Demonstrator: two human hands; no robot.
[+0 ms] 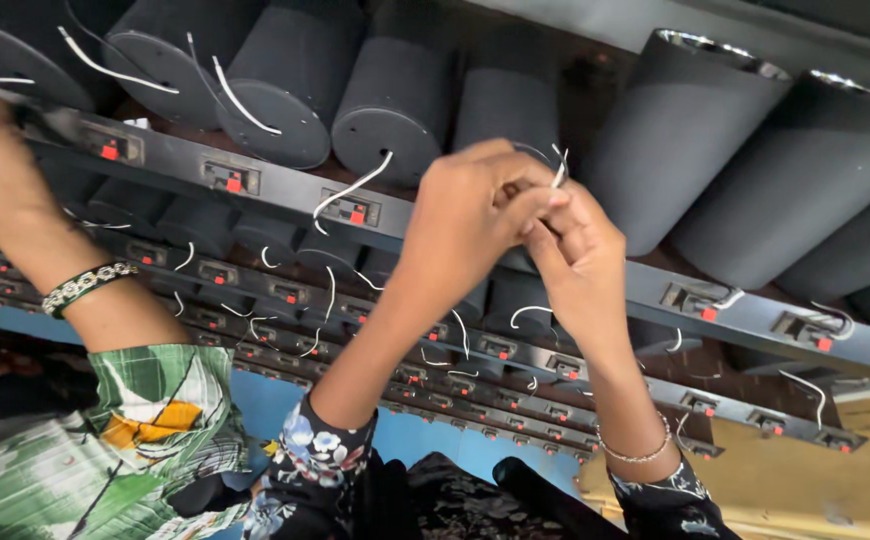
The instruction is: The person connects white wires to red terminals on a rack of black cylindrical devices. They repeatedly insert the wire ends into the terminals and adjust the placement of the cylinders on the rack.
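Observation:
My left hand point(465, 215) and my right hand point(580, 265) meet fingertip to fingertip in the middle of the view. Together they pinch a thin white wire point(560, 172) whose end pokes up above the fingers. The wire belongs to a black cylindrical lamp housing point(507, 105) lying just behind the hands. Below the hands runs a black metal rail point(285, 195) fitted with red-and-black clip terminals point(355, 212). Both my sleeves are dark with a flower print, and my right wrist wears a thin bracelet.
Several black cylinders point(285, 80) lie in rows on tiered rails, most with white wires hanging loose. Two bigger cylinders point(675, 130) lean at the right. Another person's arm point(25, 220), with a beaded bracelet and green patterned sleeve, reaches up at the left.

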